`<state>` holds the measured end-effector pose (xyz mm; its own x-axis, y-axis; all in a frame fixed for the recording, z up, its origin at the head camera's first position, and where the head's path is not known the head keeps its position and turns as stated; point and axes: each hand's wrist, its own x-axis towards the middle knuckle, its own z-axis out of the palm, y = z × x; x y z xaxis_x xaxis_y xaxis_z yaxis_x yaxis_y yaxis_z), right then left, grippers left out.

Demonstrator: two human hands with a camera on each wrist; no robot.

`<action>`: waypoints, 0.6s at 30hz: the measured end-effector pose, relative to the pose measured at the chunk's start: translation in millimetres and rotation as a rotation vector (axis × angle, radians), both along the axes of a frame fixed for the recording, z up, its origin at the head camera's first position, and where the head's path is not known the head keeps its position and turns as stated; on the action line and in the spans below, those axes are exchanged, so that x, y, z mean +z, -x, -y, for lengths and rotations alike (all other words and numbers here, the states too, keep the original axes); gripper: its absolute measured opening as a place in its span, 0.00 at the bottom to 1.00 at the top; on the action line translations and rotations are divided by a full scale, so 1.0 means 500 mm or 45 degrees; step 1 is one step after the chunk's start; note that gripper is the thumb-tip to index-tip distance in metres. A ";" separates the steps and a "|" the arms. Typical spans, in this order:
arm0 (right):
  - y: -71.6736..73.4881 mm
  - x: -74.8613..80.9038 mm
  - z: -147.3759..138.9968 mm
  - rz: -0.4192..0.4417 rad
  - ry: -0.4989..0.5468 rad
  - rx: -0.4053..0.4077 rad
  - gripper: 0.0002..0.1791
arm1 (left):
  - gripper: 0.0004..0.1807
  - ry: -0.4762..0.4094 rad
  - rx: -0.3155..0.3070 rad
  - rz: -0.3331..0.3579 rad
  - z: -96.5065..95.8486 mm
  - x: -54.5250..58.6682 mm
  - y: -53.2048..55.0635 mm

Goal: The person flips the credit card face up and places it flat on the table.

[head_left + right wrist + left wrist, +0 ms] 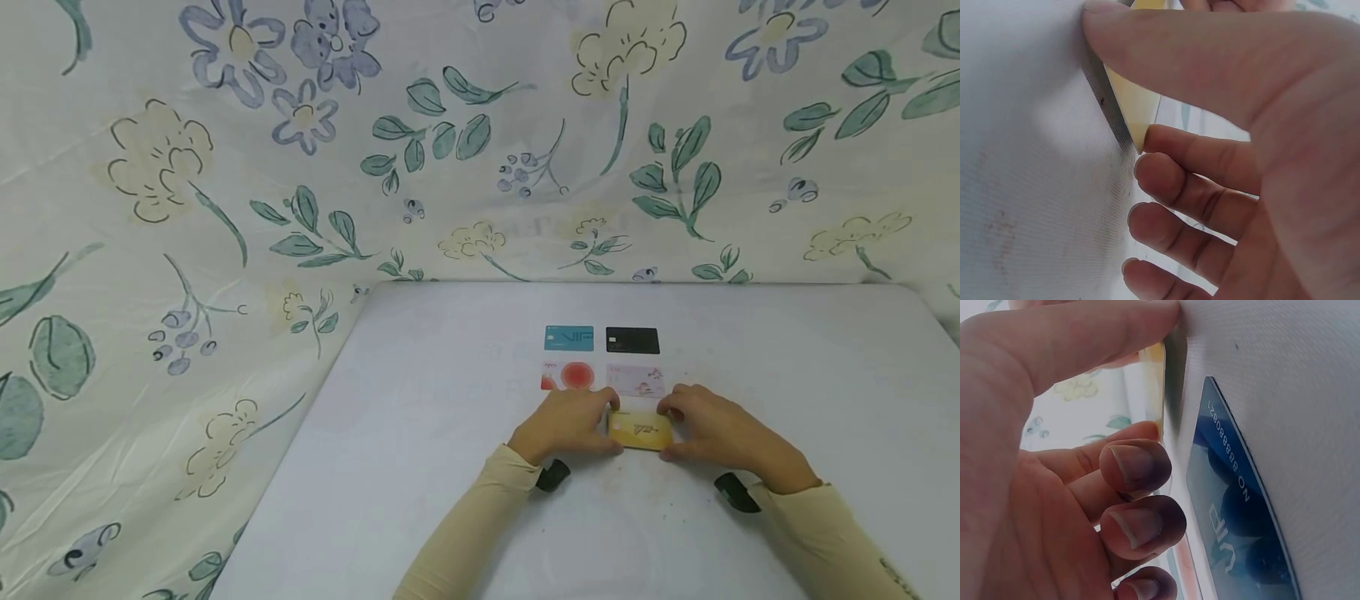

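Both hands pinch a yellow card [639, 430] by its two short ends, the left hand [566, 421] at its left end and the right hand [720, 429] at its right. In each wrist view the thumb is at one corner and the index fingertip at the other; the card's lower edge is close to the white tabletop. A dark blue VIP card [1229, 500] lies flat beneath the left hand's other fingers, hidden by that hand in the head view. Just beyond the hands lie a white card with a red disc [577, 375] and a pale pink card [636, 380].
Farther back, a teal VIP card [568, 337] lies to the left of a black card [632, 340]. Small reddish specks mark the white table [420, 400]. A floral cloth [525, 125] hangs behind the table and down its left side.
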<state>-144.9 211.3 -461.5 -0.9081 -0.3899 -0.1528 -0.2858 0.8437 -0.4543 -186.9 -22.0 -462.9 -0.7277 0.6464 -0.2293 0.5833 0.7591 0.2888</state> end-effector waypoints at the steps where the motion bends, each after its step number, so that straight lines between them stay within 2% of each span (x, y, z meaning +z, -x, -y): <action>1: 0.000 0.000 0.000 0.000 0.002 0.001 0.31 | 0.28 0.002 -0.001 0.000 0.000 0.000 0.000; 18: 0.000 -0.003 -0.001 0.015 0.034 -0.005 0.31 | 0.28 0.025 -0.002 0.026 0.001 0.001 -0.001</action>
<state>-144.8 211.9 -462.9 -0.9077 -0.3907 -0.1532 -0.2772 0.8323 -0.4801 -186.6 -22.5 -462.3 -0.7220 0.6425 -0.2565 0.5784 0.7641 0.2856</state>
